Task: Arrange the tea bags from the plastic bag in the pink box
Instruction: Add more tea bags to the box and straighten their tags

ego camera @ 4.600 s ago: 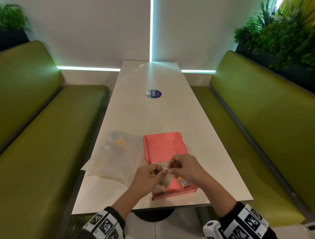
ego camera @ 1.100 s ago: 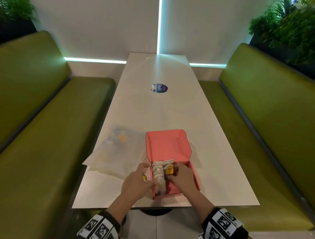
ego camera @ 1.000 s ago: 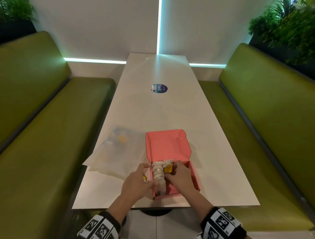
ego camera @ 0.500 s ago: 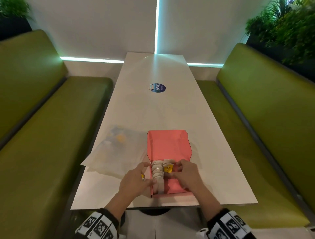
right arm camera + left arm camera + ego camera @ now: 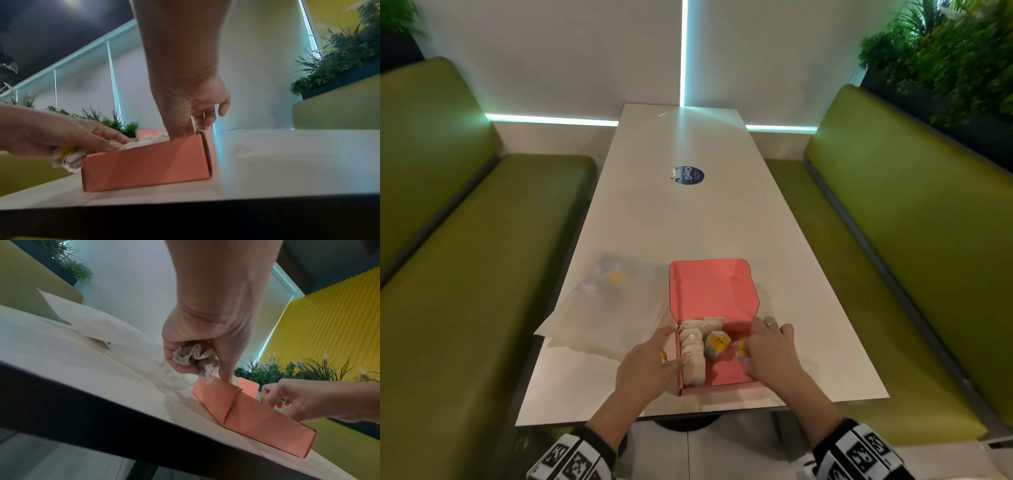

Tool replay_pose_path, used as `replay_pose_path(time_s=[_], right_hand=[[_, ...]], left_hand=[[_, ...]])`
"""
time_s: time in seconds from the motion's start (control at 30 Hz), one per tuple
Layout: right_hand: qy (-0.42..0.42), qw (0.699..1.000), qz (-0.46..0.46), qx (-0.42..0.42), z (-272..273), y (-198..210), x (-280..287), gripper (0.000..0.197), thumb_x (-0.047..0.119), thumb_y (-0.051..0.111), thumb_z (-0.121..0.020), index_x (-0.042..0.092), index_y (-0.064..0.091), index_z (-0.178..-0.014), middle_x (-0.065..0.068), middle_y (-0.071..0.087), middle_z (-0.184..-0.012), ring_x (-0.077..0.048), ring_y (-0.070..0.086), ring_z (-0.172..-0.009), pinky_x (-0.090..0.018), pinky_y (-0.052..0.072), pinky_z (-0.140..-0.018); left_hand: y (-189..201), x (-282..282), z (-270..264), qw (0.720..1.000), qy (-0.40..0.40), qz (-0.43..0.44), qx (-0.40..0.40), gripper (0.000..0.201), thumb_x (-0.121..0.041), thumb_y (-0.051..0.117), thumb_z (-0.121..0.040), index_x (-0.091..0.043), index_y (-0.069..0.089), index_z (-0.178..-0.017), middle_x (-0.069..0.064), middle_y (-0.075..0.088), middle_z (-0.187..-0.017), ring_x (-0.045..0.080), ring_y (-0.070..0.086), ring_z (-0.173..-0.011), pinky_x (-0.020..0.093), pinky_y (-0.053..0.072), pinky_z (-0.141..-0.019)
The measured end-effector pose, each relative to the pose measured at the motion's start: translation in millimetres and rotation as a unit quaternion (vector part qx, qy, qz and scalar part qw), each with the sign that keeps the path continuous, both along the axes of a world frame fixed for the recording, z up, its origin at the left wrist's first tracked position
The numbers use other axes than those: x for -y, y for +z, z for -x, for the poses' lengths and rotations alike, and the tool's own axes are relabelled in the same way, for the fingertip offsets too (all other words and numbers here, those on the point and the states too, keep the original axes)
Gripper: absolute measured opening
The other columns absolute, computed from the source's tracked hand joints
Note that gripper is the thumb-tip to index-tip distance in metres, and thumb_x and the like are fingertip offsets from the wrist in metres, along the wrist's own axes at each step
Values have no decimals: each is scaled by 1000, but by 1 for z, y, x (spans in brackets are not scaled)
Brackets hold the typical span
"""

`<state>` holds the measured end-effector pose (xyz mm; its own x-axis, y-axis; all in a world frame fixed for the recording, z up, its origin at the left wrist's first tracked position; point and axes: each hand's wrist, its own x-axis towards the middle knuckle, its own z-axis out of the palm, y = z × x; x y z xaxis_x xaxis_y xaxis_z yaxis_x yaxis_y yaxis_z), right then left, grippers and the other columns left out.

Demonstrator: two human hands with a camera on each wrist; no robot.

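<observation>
Head view: your pink box [image 5: 726,371] sits open near the near edge of the white table [image 5: 688,219], its lid laid back away from you. A row of tea bags [image 5: 691,347] stands along the box's left wall, and one with a yellow tag [image 5: 717,344] lies beside them in the middle. Your left hand [image 5: 647,368] rests at the box's left wall, thumb over the rim against the row. Your right hand [image 5: 770,354] covers the right wall, fingers reaching down inside; the box floor between the hands is bare. The plastic bag [image 5: 606,308] lies flat just left of the box, touching it, one corner hanging past the table's left edge. Beyond the lid the tabletop runs clear to a round blue sticker [image 5: 689,175].

Left wrist view: your left hand [image 5: 205,340] has its fingers curled round a crumpled bunch of tea bags [image 5: 195,357] in the palm, while one finger points down onto the box's rim. The box's near corner stands close to the table's front edge.

Right wrist view: your right hand [image 5: 191,107] dips its thumb and loosely bent fingers into the box at the right wall; you cannot tell from here whether they grip anything. White tea bags show above the rim. To the right of the box the table lies open.
</observation>
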<state>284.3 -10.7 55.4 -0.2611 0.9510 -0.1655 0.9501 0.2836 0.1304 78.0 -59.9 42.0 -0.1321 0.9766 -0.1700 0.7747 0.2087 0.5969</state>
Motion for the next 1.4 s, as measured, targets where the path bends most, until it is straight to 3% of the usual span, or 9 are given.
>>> replay_pose_path(time_s=[0.13, 0.27, 0.43, 0.53, 0.67, 0.77, 0.97, 1.23, 1.4], right_hand=[[-32, 989, -99, -109, -6, 17, 2, 36, 42, 44, -94, 17, 69, -98, -1, 57, -104, -21, 53, -100, -37, 36, -83], [25, 914, -196, -353, -1, 24, 6, 13, 24, 76, -73, 12, 69, -73, 1, 53, -77, -17, 55, -66, -35, 47, -62], [130, 885, -106, -435, 17, 23, 17, 13, 27, 70, -74, 16, 65, -79, 7, 50, -87, 2, 43, -75, -15, 42, -69], [32, 828, 21, -559, 9, 34, 17, 24, 13, 80, -69, 24, 65, -84, 8, 54, -97, 2, 53, -82, -8, 42, -70], [-116, 785, 212, -571, 7, 40, 15, 41, 8, 73, -77, 26, 51, -107, 4, 60, -99, -9, 57, -77, -15, 48, -62], [-142, 810, 204, -531, 9, 28, 14, 19, 4, 67, -80, 13, 64, -97, -3, 63, -79, -7, 54, -59, -17, 46, -55], [-95, 911, 198, -349, 11, 9, 13, 16, 19, 67, -80, 6, 67, -87, -5, 59, -79, -13, 50, -73, -26, 39, -62], [-94, 924, 202, -312, 21, -5, 10, 21, 3, 55, -80, 4, 66, -97, -4, 57, -83, -17, 54, -79, -26, 43, -64], [-93, 920, 195, -327, 20, -8, 9, 27, 1, 53, -78, 20, 47, -61, 7, 45, -62, -11, 44, -60, -15, 28, -47]], left_hand=[[10, -1, -4, 999, 15, -47, 11, 32, -49, 55, -88, -33, 52, -116, -9, 61, -86, 10, 57, -80, 20, 42, -65], [31, -5, -18, 986, -69, -74, 130, 24, -40, 47, -95, -29, 63, -82, -17, 57, -61, -1, 53, -63, 15, 37, -59], [40, -12, -29, 963, -111, -57, 240, 30, -30, 49, -96, -22, 55, -68, -17, 50, -48, -1, 44, -49, 17, 33, -56], [33, -13, -24, 964, -116, -50, 232, 33, -23, 52, -96, -10, 50, -65, -3, 46, -52, 1, 41, -49, 16, 31, -54], [28, -9, -21, 971, -165, -44, 165, 34, -28, 52, -95, -22, 47, -62, -8, 43, -57, 5, 41, -51, 22, 34, -53], [24, -8, -19, 983, -151, -43, 96, 16, -35, 52, -93, -27, 65, -86, -10, 61, -78, 7, 55, -73, 26, 44, -67], [31, -25, -27, 985, -136, -71, -74, 22, -38, 49, -93, -33, 57, -113, -10, 60, -110, 12, 53, -103, 21, 39, -79], [34, -60, -56, 903, -328, -33, -276, 41, -6, 42, -92, -24, 55, -126, 8, 55, -113, 26, 46, -104, 36, 41, -70], [27, -61, -51, 916, -296, -62, -264, 23, -12, 46, -91, -14, 59, -111, 4, 56, -112, 23, 47, -104, 34, 39, -68]])
